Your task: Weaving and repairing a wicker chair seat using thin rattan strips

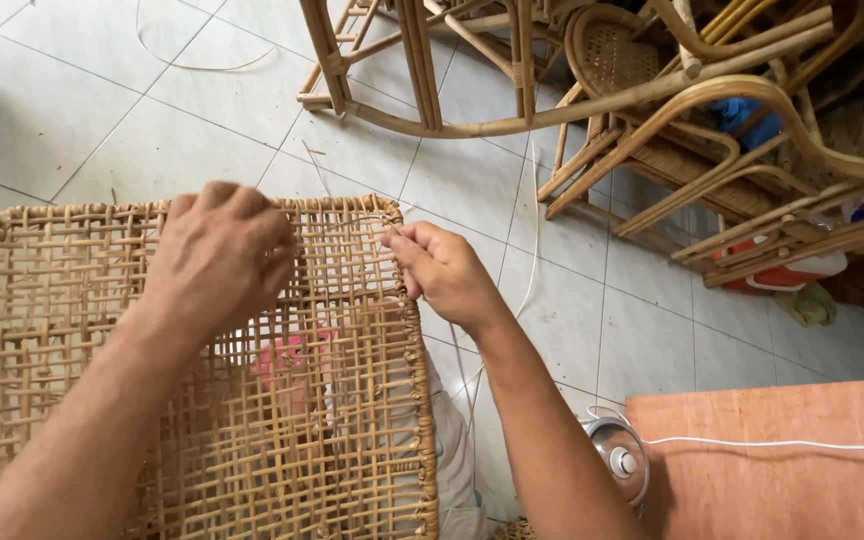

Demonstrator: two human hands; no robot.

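Hands: both work on the woven cane panel (pixel 82 400), close together near its far right corner; left hand (pixel 220 255) lies knuckles-up on the weave, fingers curled down into the mesh, though I cannot tell whether they grip a strand; right hand (pixel 442 270) is closed in a pinch on a thin cane strand (pixel 530 250) at the far edge.
Panel: rests tilted across the person's lap, its open grid showing pink cloth (pixel 287 360) beneath; left edge is thickly wrapped, right edge bound with a wound border.
Step in hand: judged as threading a strand through the grid at the far right corner; the strand trails off the right edge and across the tiled floor (pixel 72 110).
Next move calls for: a steady pull on the strand, the left hand pressing the weave flat, so the strand seats without buckling.
Edges: pinch sits just beside the far right corner, little weave left beyond it.
Open room: bare tiles lie beyond the far edge and to the left; stacked rattan chair frames (pixel 672 120) crowd the far right; a reddish board (pixel 782 470) with a white cord (pixel 772 443) and a small metal fan (pixel 620 455) sit near the right forearm.
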